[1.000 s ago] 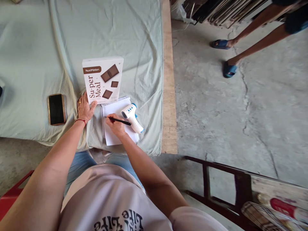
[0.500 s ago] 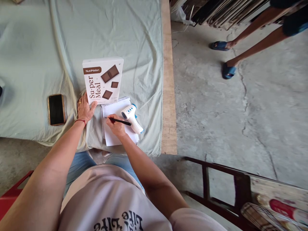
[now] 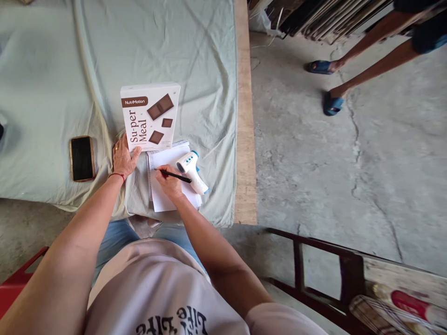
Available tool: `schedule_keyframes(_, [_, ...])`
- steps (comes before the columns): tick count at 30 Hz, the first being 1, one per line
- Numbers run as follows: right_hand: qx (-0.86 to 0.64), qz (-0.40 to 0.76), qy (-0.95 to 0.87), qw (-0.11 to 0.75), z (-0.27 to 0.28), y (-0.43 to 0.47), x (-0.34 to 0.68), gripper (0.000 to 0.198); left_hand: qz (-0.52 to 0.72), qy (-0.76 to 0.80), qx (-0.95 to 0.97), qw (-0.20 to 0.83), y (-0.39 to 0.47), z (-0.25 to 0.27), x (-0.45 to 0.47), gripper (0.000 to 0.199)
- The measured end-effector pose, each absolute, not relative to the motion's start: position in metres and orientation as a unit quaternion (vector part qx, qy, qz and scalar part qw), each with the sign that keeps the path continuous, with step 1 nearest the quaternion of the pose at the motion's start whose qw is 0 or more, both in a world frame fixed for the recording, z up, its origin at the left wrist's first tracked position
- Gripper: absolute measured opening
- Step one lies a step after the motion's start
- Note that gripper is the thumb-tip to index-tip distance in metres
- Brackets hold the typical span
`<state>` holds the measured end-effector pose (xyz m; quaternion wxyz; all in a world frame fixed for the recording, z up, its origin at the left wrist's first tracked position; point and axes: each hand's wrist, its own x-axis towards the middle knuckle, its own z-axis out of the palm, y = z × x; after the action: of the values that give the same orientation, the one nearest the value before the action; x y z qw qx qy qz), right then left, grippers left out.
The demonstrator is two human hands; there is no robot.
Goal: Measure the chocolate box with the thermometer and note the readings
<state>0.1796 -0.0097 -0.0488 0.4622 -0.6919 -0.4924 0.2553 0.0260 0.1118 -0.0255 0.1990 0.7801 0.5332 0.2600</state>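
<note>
My left hand (image 3: 125,158) grips the lower left corner of a white NutriMotion box (image 3: 157,137), its thumb at the bottom edge. Brown chocolate pieces are printed on the box's front. Between the fingers of my right hand (image 3: 170,184) is a black pen (image 3: 179,176), its tip near the left side of a white sheet of paper (image 3: 164,202). That sheet lies on a notepad or stack of pages, with small writing along the left margin. A white and blue infrared thermometer (image 3: 193,173) rests on the paper's right side, just beyond the pen's back end.
A phone (image 3: 82,158) lies left of my left hand on the wrinkled pale green cloth (image 3: 42,107). The table's bare wooden edge (image 3: 246,139) runs along the right. Another person's feet in blue slippers (image 3: 332,104) stand on the concrete floor. A dark wooden chair (image 3: 298,265) is at lower right.
Hardly anything differs. The pen in my right hand has shifted very slightly on the page, while my left hand stays on the box.
</note>
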Motion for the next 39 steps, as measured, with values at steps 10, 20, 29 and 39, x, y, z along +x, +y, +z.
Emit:
schedule_keyframes(10, [-0.688, 0.243, -0.514, 0.451, -0.0521, -0.0087, 0.1792, 0.008, 0.266, 0.530, 0.780, 0.200, 0.1124, -0.0253, 0.0259, 0.088])
schedule_keyframes(20, [-0.705, 0.237, -0.482, 0.463, -0.0540, -0.0102, 0.1799, 0.010, 0.262, 0.537, 0.777, 0.200, 0.1116, -0.0245, 0.0260, 0.084])
schedule_keyframes(29, [-0.703, 0.233, -0.487, 0.462, -0.0532, -0.0101, 0.1787, 0.011, 0.254, 0.533, 0.784, 0.192, 0.1123, -0.0255, 0.0268, 0.089])
schedule_keyframes(39, [-0.670, 0.185, -0.529, 0.487, -0.0527, -0.0150, 0.1840, 0.017, 0.249, 0.537, 0.786, 0.178, 0.1121, -0.0270, 0.0262, 0.084])
